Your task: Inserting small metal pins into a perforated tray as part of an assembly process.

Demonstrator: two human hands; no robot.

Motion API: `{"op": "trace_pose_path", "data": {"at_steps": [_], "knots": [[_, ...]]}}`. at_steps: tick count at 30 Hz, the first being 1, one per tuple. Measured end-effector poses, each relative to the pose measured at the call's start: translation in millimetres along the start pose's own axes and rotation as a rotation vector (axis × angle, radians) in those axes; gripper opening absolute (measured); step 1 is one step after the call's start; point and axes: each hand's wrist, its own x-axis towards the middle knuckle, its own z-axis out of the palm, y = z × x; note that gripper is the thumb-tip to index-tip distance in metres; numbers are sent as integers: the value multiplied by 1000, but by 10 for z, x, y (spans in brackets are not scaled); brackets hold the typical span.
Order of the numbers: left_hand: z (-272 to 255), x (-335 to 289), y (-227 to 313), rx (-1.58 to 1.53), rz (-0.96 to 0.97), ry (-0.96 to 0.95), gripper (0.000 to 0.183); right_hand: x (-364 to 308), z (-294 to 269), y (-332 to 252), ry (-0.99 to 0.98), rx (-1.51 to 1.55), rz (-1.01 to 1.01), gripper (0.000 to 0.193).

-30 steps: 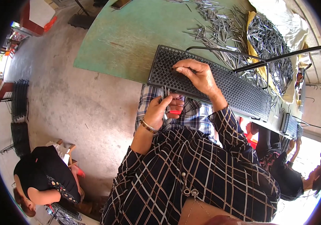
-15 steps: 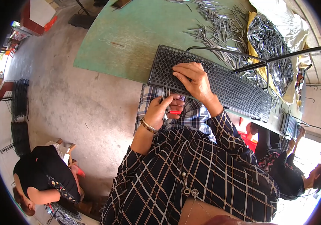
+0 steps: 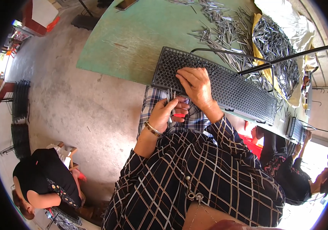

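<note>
A long black board [image 3: 235, 85], full of round holes in rows, lies slanted across the table's near edge, reaching over my lap. My left hand [image 3: 161, 115] is closed round several thin grey metal sticks [image 3: 171, 94], whose ends stick up just below the board's near left edge. Something small and red [image 3: 179, 115] shows at its fingers. Over the left part of the board, my right hand [image 3: 197, 85] has its fingers bent together, with the tips close to the holes. Whatever may be between those tips is hidden or too small to make out.
Loose metal sticks [image 3: 225, 32] lie scattered on the green table [image 3: 114, 53]; more fill a yellow-edged sack [image 3: 256, 27] at right. A black metal frame [image 3: 298, 57] stretches across the right side. A phone [image 3: 125, 4] lies at the far edge. Other people sit at lower left and right.
My right hand has shifted slightly toward me, its wrist lower and fingers still over the same part of the board. The left hand keeps hold of the sticks, almost unmoved.
</note>
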Motion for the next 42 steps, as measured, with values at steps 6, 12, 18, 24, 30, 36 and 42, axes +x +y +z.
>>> {"op": "trace_pose_path", "data": {"at_steps": [6, 12, 18, 24, 30, 36, 42], "knots": [[9, 10, -12, 11, 0, -5, 32, -13, 33, -41, 109, -6, 60, 15], [-20, 5, -35, -6, 8, -15, 33, 12, -15, -34, -44, 18, 90, 12], [44, -5, 6, -7, 29, -61, 34, 28, -196, -74, -10, 283, 279, 16], [109, 19, 33, 89, 99, -167, 37, -71, -421, -158, -477, 746, 810, 19], [119, 64, -43, 64, 93, -66, 39, -106, -356, -28, -295, 741, 837, 20], [84, 81, -56, 8, 92, -45, 39, 68, -306, 32, -11, 500, 599, 19], [49, 68, -76, 13, 65, -20, 37, 113, -220, 49, 47, 357, 463, 14]]}}
